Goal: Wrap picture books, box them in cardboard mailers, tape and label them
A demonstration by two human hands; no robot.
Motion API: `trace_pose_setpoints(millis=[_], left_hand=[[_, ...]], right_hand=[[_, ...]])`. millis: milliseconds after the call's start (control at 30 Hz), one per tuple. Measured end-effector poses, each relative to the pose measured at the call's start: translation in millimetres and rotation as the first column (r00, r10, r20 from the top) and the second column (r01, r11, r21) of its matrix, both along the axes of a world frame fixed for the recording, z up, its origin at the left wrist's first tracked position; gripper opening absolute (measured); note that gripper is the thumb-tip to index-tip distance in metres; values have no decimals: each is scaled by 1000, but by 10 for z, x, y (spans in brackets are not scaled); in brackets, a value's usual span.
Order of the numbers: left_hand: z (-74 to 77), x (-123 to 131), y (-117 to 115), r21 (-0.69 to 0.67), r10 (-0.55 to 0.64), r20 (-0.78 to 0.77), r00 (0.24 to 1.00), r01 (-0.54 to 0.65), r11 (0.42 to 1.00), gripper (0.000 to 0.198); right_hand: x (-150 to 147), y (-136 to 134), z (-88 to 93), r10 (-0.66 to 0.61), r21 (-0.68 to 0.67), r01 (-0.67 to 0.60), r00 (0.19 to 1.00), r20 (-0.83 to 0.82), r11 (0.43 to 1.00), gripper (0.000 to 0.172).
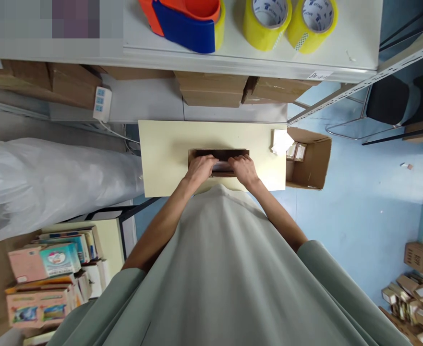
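A small open cardboard box lies on the cream tabletop close against my body. Its inside is dark towards the far wall, and a pale, flat item shows between my hands. My left hand reaches over the box's left end with its fingers curled down into the opening. From the right end, my right hand bends its fingers in the same way. The fingertips of both hands are partly hidden, and what they pinch is not clear.
Above the tabletop, a white shelf bears an orange and blue tape dispenser and yellow tape rolls. White paper slips lie at the right edge, beside a larger cardboard carton. Books and a plastic-wrapped bundle are left.
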State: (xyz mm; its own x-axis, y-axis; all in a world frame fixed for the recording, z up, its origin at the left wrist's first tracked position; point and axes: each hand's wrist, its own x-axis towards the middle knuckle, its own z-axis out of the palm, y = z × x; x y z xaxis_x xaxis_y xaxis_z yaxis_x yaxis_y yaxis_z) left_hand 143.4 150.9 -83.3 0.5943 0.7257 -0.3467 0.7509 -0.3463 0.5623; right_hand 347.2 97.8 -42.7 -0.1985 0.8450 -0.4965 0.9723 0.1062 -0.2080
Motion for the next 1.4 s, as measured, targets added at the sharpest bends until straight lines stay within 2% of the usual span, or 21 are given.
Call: trace_pose_setpoints(millis=[100, 200, 333, 400, 500, 600, 700, 933, 1000, 1067, 1167, 1233, 1300, 1400], left_hand=[[35, 15, -3, 7, -25, -17, 1000, 25, 1000, 42], [118, -44, -51, 29, 0, 3, 1000, 0, 1000, 42], [224, -252, -157, 74, 146, 55, 988, -150, 986, 38], [255, -385, -196, 126, 247, 97, 964, -258, 958, 36], [263, -571, -205, 183, 404, 109, 908, -418, 890, 41], [234, -695, -178, 135, 496, 73, 865, -502, 854, 46], [190, -732, -167, 65, 504, 42, 863, -506, 860, 39], [86, -560, -261, 55, 424, 112, 899, -432, 900, 39], [77, -499, -286, 35, 396, 124, 910, -403, 915, 40], [80, -454, -305, -6, 347, 123, 930, -349, 937, 45], [79, -420, -322, -78, 260, 80, 962, -254, 964, 73], [52, -417, -316, -99, 209, 40, 977, -204, 974, 99], [0, -419, -292, -94, 177, 24, 984, -174, 980, 114], [-101, -410, -232, -64, 204, 43, 978, -201, 978, 110]], right_hand=[[-32, 18, 15, -29, -14, 29, 999, 23, 999, 43], [-1, -23, 11, -69, 27, 69, 998, -6, 997, 43], [143, -180, -18, -166, 153, 181, 981, -102, 972, 39], [238, -265, -46, -249, 247, 283, 955, -159, 927, 36], [380, -348, -112, -399, 344, 464, 883, -247, 816, 28], [487, -377, -190, -511, 297, 604, 791, -335, 740, 31], [526, -399, -252, -546, 205, 657, 731, -409, 726, 31], [381, -466, -322, -478, 172, 628, 717, -507, 759, 35], [332, -474, -332, -444, 163, 590, 737, -510, 791, 39], [305, -483, -346, -378, 147, 509, 775, -506, 848, 45], [314, -499, -391, -242, 100, 325, 846, -476, 940, 63], [349, -497, -435, -191, 63, 242, 878, -440, 968, 72], [403, -474, -481, -185, 46, 223, 892, -412, 974, 66], [499, -399, -536, -191, 56, 237, 883, -429, 970, 45]])
